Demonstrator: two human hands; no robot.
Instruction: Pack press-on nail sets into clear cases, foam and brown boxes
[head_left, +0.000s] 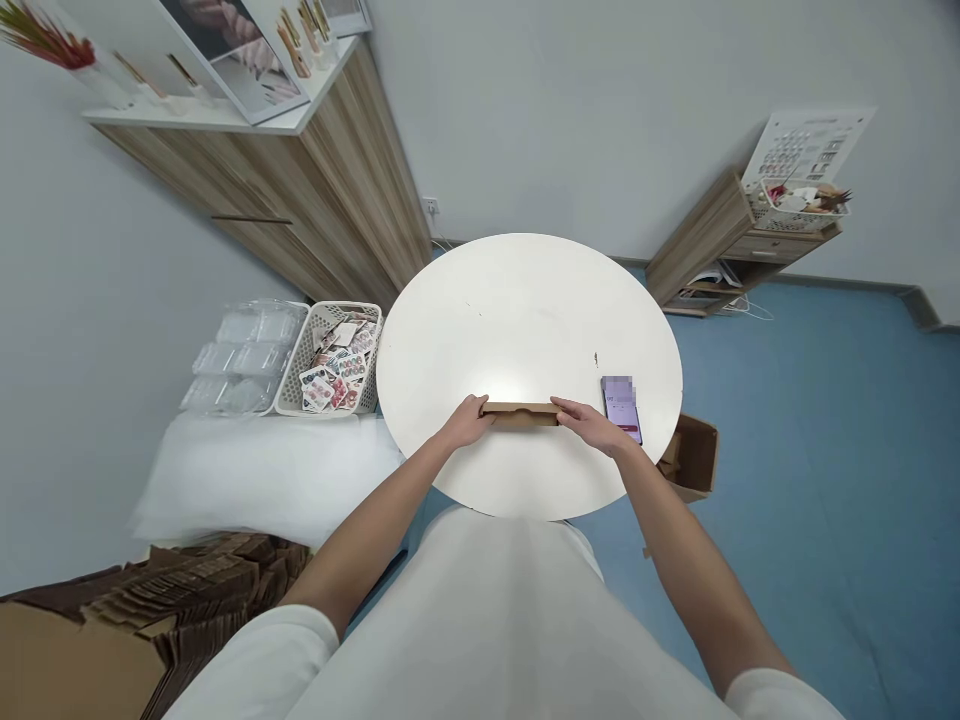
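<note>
A small flat brown cardboard box (520,414) is held level between my two hands over the front half of the round white table (525,300). My left hand (468,420) grips its left end, fingers wrapped round the edge. At the opposite end, my right hand (589,423) has the box between thumb and fingers. The box's narrow side faces me, with a shallow notch along its upper edge; what lies inside is hidden. Close to my right wrist, a phone (621,408) with a lit screen lies on the table.
Left of the table stand a white basket (285,395) of printed cards and clear plastic trays (244,357). Stacked flat cardboard (202,600) sits at lower left. An open cardboard box (697,455) is on the floor at right. A wooden cabinet (360,150) and a small shelf (697,240) stand behind.
</note>
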